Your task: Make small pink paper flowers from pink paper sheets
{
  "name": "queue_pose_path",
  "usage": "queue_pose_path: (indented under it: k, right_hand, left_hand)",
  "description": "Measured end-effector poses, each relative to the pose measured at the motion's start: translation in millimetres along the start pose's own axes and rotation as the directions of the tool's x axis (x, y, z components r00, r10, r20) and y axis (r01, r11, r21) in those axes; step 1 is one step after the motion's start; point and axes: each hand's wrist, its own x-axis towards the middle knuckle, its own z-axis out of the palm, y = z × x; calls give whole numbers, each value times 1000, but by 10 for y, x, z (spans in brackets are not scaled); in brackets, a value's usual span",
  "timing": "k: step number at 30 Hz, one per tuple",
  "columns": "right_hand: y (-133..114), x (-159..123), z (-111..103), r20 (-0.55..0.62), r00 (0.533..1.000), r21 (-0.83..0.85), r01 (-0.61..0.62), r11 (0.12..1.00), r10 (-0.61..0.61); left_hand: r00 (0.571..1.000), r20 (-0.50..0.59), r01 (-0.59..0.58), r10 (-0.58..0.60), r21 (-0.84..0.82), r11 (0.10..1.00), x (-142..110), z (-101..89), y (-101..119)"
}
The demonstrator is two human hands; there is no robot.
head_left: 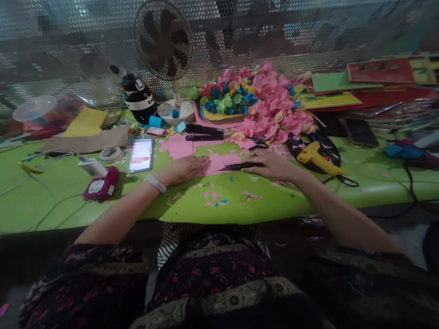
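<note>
My left hand lies flat with its fingers stretched over pink paper on the green tabletop. My right hand is closed around dark scissors with a bit of yellow on them. Their tip points left and lies against the pink paper, near my left fingers. Whether the blades are apart is too dim to tell. Behind my left hand are more pink paper squares and a black stapler. Small pink and blue scraps are scattered in front of the paper.
Folded paper flowers are heaped at the back. To the right lie a yellow glue gun and a dark phone. On the left are a lit phone, a charger and cables. A fan and bottle stand behind.
</note>
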Motion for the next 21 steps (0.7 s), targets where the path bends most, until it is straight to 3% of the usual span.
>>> queue_pose_path:
  k: [6, 21]
  right_hand:
    - [-187, 113, 23, -2, 1000, 34, 1, 999, -1]
    - [-335, 207, -4, 73, 997, 99, 25, 995, -33]
  left_hand:
    - [1000, 6, -2, 1, 31, 1000, -5, 29, 30]
    - [1000, -8, -6, 6, 34, 999, 15, 40, 20]
